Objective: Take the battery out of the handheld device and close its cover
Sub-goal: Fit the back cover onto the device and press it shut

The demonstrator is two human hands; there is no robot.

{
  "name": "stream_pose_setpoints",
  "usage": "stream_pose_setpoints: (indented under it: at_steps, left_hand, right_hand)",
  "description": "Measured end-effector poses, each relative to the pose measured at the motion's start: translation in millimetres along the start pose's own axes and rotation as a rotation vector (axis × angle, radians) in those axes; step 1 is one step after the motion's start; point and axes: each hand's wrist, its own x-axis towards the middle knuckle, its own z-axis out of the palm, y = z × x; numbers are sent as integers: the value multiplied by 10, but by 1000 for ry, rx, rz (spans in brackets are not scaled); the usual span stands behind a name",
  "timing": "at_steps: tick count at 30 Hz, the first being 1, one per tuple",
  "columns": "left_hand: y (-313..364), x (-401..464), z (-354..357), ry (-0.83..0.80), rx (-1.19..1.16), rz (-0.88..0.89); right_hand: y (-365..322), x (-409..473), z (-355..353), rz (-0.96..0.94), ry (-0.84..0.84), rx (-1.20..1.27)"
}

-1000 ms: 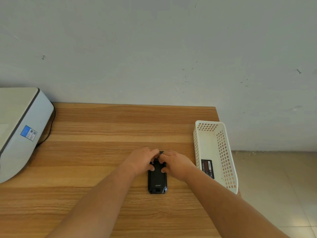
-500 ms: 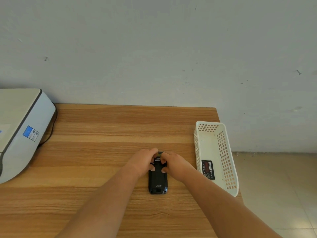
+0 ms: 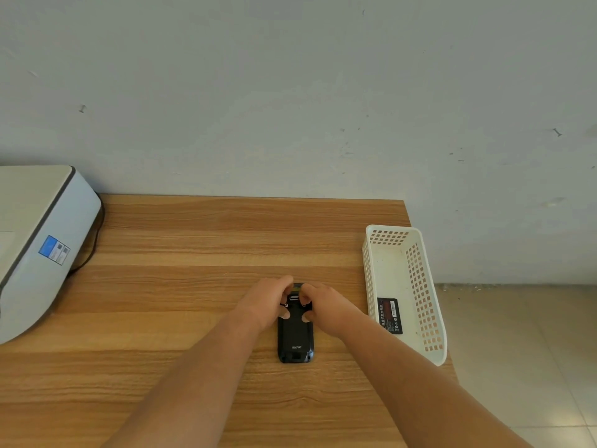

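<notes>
The handheld device (image 3: pixel 295 331) lies back-up at lower centre of the table (image 3: pixel 193 240); left hand (image 3: pixel 268 302) and right hand (image 3: pixel 326 305) grip its top end, thumbs pressing the cover; battery (image 3: pixel 389 315) lies in the basket (image 3: pixel 423 286) at right; closing seems underway; next, firm latching.

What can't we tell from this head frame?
- Top end of the handheld device, head view: the left hand and right hand cover it, so cover latch state unknown.
- Label on the battery in the white basket: print too small.
- Grey machine: cut off by left edge.
</notes>
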Motion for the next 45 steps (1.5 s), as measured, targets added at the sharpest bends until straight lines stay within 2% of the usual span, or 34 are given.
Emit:
stream_pose_setpoints:
  at_steps: [10, 14, 22, 30, 36, 41, 45]
  left_hand:
    - [-60, -49, 47, -6, -82, -30]
    - [-74, -111, 117, 79, -109, -16]
    - [-9, -133, 122, 107, -94, -32]
    - [-5, -153, 145, 106, -142, -67]
    - [23, -153, 166, 98, -103, -81]
    - [36, -164, 174, 113, -126, -116]
    - [40, -171, 181, 126, -118, -119]
  right_hand:
    - [-12, -9, -3, 9, 1, 16]
    - [-15, -16, -1, 4, 8, 23]
    - [20, -89, 83, 48, 105, 114]
    - [-11, -12, -40, -19, -24, -27]
    - [23, -13, -10, 58, -101, -7]
    - [35, -52, 57, 85, 31, 44]
    - [22, -13, 21, 113, 4, 41]
